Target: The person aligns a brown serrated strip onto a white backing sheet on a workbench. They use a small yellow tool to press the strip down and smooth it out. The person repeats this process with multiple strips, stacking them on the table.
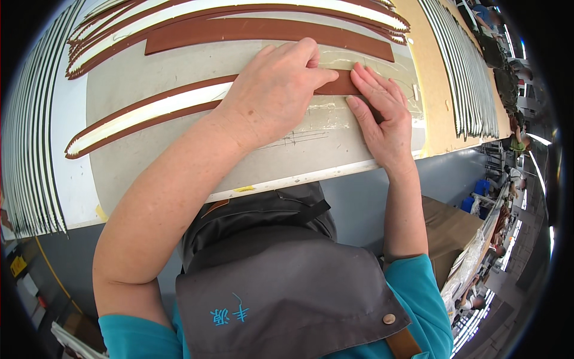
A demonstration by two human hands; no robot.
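A long brown strip with a white middle (155, 115) lies across the grey work mat, its pointed, notched left end near the mat's left side. It looks like leather or a similar material. My left hand (272, 93) is closed over the strip's right half, one finger reaching onto its plain brown face. Around the strip's right end is my right hand (385, 116), thumb at the near edge and fingers at the far edge. What the left fingertips pinch is partly hidden. Beyond both hands lies a plain brown strip (269, 31).
Stacked brown-and-white strips (149, 33) lie at the back. Rows of dark-edged strips stand at the left (30, 131) and right (463, 72). The grey mat (179, 158) ends at the table's white front edge (287, 182). People sit far right.
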